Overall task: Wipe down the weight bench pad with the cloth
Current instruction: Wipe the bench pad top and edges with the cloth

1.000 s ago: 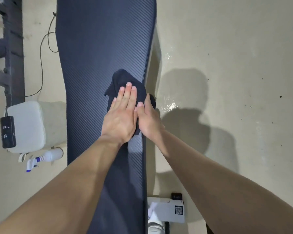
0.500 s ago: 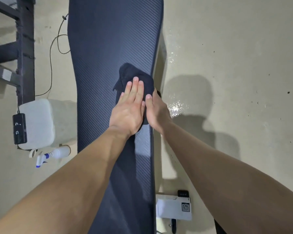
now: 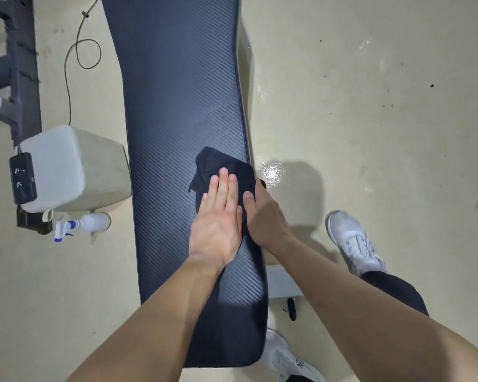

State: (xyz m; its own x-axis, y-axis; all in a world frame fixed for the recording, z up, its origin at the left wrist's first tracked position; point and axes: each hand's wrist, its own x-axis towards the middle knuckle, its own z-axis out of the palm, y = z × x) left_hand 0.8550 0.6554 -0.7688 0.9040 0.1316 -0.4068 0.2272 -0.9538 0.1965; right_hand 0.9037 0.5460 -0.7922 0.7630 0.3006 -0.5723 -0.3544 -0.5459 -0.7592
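The long dark bench pad [image 3: 174,100] runs from the top of the view down to its near end at the bottom centre. A black cloth [image 3: 221,164] lies bunched on the pad's right side. My left hand [image 3: 218,221] presses flat on the cloth, fingers straight and together. Beside it, my right hand [image 3: 262,216] sits on the pad's right edge with its thumb on the cloth and its fingers hidden over the side.
Left of the bench stand a pale block [image 3: 66,166] bearing a black remote [image 3: 22,180], a white spray bottle [image 3: 86,223] lying on the floor, a dark metal rack [image 3: 17,64] and a cable [image 3: 78,51]. My white shoes [image 3: 353,241] stand right of the bench.
Both hands have slid the cloth toward me along the pad's right edge. My view has pulled back, bringing the pad's near end and my shoes into sight.
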